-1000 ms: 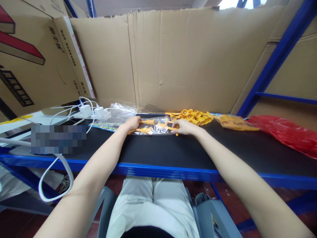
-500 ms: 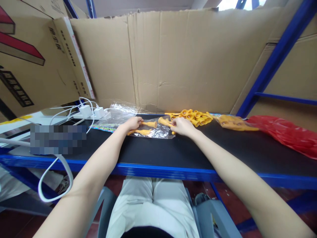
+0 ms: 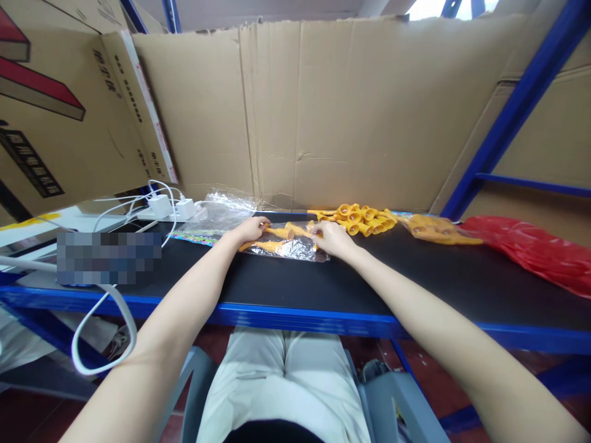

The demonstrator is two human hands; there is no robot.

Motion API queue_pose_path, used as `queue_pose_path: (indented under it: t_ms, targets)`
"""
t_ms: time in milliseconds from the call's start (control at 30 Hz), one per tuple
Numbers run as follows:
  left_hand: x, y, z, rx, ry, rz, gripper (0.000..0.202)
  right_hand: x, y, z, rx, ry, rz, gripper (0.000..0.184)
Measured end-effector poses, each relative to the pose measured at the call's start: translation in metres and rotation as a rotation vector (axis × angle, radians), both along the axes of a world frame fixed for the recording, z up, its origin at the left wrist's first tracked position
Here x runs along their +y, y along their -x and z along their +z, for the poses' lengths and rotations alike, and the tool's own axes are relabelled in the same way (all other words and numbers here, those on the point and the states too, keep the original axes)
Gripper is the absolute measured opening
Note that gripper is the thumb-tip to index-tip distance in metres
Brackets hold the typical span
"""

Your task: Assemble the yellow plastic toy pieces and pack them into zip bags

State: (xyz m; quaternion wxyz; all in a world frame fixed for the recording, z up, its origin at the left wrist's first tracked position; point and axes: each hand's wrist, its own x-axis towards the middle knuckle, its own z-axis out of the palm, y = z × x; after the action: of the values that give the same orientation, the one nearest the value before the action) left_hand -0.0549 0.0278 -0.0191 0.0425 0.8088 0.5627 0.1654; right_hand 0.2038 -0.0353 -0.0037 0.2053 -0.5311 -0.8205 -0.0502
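Note:
A clear plastic bag (image 3: pixel 300 249) lies flat on the black table top, with orange plastic horn-shaped pieces in it. My left hand (image 3: pixel 252 229) is closed at the bag's left part, by the narrow end of one orange horn (image 3: pixel 281 233); its exact grip is hidden. My right hand (image 3: pixel 336 239) pinches the narrow end of another orange horn (image 3: pixel 298 229), whose flared end points left at the bag's right part. Below them, a further orange horn (image 3: pixel 270 247) rests inside the film. Behind my right hand is a pile of loose orange horns (image 3: pixel 364 220).
A filled bag of orange pieces (image 3: pixel 431 227) and a red plastic bag (image 3: pixel 521 246) lie on the right. More clear bags (image 3: pixel 221 212) are at the back left. White chargers (image 3: pixel 159 207) and cables (image 3: pixel 127 320) occupy the left. Cardboard (image 3: pixel 346 117) stands behind the table.
My right hand has moved left with the horn, bringing its flared end close to the horn by my left hand. The left hand has barely moved.

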Motion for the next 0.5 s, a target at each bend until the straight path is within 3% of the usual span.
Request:
queue_pose_path:
  t_ms: [167, 300, 500]
  targets:
    - [-0.0007, -0.0004, -0.0008, -0.02, -0.01, 0.019, 0.038, 0.0076, -0.0017, -0.0037, 0.144, 0.0, 0.041, 0.021]
    - [0.0001, -0.0014, -0.0018, -0.008, 0.007, 0.021, 0.039, 0.0066, -0.0039, -0.0006, 0.06, -0.041, 0.028, 0.017]
    - [0.0009, -0.0035, -0.0042, -0.023, 0.041, -0.016, 0.04, 0.0022, -0.0013, 0.0018, -0.053, 0.048, -0.058, 0.016]
